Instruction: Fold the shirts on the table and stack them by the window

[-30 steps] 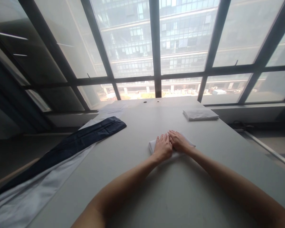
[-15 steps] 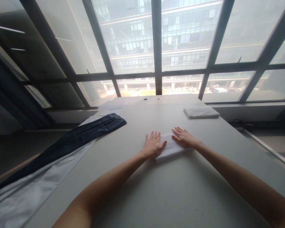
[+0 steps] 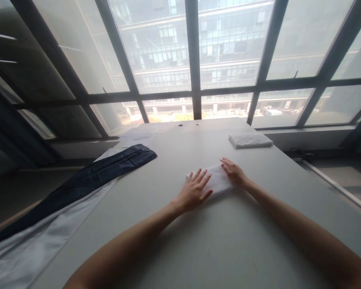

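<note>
1. Head view, thing handled: a folded white cloth point(image 3: 218, 179) lies on the white table point(image 3: 165, 172), in front of the person, well apart from the second folded cloth point(image 3: 250, 140) farther back on the right.
2. Head view, chief risk: uneven pressure from the two hands could skew the folded layers; the cause would be one palm dragging while the other stays put.
3. Head view, further risk: the near edge appears loose between the hands, so a fingertip catching there could lift or crease a layer. The smooth-looking table may also let the cloth slide.
4. Head view, left hand point(image 3: 194, 193): palm down over the cloth's left part, fingers spread and pointing away from the person, thumb out towards the right. It is not clamped on anything.
5. Head view, right hand point(image 3: 235, 173): laid at the cloth's right end, fingers extended and angled inward to the left. No grip seen; whether the palm presses down cannot be told.
6. Head view, arms: both reach forward, converging on the cloth; the hands are apart, with white fabric showing between.
</note>
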Demonstrator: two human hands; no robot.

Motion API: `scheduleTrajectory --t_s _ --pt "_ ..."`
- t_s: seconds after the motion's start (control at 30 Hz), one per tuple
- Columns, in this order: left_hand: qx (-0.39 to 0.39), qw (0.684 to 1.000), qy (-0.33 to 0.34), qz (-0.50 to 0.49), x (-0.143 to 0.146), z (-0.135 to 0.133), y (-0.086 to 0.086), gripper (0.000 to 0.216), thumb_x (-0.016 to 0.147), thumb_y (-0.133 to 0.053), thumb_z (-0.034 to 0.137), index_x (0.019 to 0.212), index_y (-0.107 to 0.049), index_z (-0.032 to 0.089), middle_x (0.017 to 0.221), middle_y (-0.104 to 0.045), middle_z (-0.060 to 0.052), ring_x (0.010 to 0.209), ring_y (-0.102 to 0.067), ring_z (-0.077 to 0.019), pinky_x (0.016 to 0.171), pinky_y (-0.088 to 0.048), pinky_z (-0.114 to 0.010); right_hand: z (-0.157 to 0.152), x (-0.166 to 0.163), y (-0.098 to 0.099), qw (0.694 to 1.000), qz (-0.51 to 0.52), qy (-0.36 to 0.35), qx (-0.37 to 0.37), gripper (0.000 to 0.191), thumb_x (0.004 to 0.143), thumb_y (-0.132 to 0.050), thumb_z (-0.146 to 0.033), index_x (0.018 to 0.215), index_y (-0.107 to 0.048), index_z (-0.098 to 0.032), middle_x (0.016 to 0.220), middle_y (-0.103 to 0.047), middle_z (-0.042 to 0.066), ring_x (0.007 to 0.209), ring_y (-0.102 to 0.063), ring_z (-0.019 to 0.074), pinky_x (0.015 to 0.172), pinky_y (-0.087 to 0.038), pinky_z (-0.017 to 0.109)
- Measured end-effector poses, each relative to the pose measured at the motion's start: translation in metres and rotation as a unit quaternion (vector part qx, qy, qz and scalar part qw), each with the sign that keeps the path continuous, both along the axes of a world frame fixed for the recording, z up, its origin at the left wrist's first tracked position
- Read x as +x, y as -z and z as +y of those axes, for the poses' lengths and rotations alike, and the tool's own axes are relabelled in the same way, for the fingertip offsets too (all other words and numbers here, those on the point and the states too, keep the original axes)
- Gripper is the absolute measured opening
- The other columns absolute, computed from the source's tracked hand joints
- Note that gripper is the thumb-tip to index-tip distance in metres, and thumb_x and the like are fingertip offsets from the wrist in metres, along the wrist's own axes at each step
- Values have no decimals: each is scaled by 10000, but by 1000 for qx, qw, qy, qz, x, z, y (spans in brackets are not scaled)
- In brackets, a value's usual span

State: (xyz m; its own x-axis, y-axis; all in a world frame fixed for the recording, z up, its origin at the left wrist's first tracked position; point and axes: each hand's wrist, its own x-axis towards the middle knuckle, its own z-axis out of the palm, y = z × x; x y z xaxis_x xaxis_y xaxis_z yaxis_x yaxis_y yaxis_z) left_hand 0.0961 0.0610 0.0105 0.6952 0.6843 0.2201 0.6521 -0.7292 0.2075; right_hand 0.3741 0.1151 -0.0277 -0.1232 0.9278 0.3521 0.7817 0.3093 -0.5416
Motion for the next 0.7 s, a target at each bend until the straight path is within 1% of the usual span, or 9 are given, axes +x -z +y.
scheduleTrajectory --t_s 0.1,0.23,0.33,0.4,0.47,0.53,0.57,0.63,0.7 --pt "-22 996 40 74 1 -10 2 762 992 -472 653 1619 -311 250 1700 -209 -104 1578 -110 -341 1252 -108 -588 5 18 2 1000 17 3 -23 524 1001 -401 -376 1415 -605 -128 1536 -525 138 1480 -409 250 1242 -288 427" --pt "-17 995 36 92 -5 -10 5 766 986 -525 611 1624 -293 256 1706 -184 -101 1577 -115 -344 1251 -114 -585 7 48 2 989 57 139 -7 505 943 -414 -266 1356 -629 -70 1423 -615 202 1364 -536 300 1193 -355 467" --pt "11 995 60 80 -4 -14 1 652 1022 -517 516 1599 -351 262 1689 -257 -93 1574 -152 -327 1255 -108 -587 3 52 -4 972 95 212 42 506 922 -366 -229 1304 -649 -59 1342 -658 213 1286 -586 299 1143 -412 471" --pt "26 993 92 72 -1 -19 -3 547 1053 -485 400 1575 -392 265 1664 -332 -74 1562 -218 -286 1264 -147 -541 -2 42 -9 970 118 194 92 485 923 -373 -249 1272 -671 -93 1314 -676 184 1264 -595 280 1123 -435 446" --pt "32 991 111 66 1 -23 -6 500 1061 -455 294 1559 -412 273 1636 -394 -55 1538 -291 -253 1255 -222 -492 -6 28 -11 979 123 123 108 451 930 -400 -280 1238 -698 -141 1307 -689 148 1257 -600 264 1123 -435 422" --pt "37 992 107 64 1 -24 -9 499 1051 -432 218 1546 -424 284 1612 -435 -49 1516 -339 -248 1233 -278 -489 -7 15 -10 988 121 60 69 406 910 -443 -283 1171 -736 -177 1265 -720 122 1225 -627 254 1120 -435 401" --pt "40 992 101 65 0 -23 -9 505 1043 -422 185 1538 -434 286 1605 -446 -52 1509 -353 -252 1226 -289 -499 -7 11 -8 989 131 53 39 385 889 -463 -273 1124 -755 -185 1224 -741 114 1189 -650 251 1106 -445 390" --pt "45 992 93 71 -3 -21 -10 523 1023 -405 124 1520 -457 278 1597 -456 -65 1499 -372 -259 1221 -293 -519 -5 11 -4 982 169 88 -1 364 837 -479 -254 1034 -777 -180 1133 -773 108 1112 -685 245 1064 -472 371" --pt "48 992 94 73 -5 -18 -9 522 1013 -400 98 1504 -477 257 1592 -461 -79 1493 -384 -265 1219 -298 -527 -1 20 -1 968 207 143 -4 377 797 -463 -248 983 -779 -161 1063 -784 110 1053 -699 244 1022 -494 364"
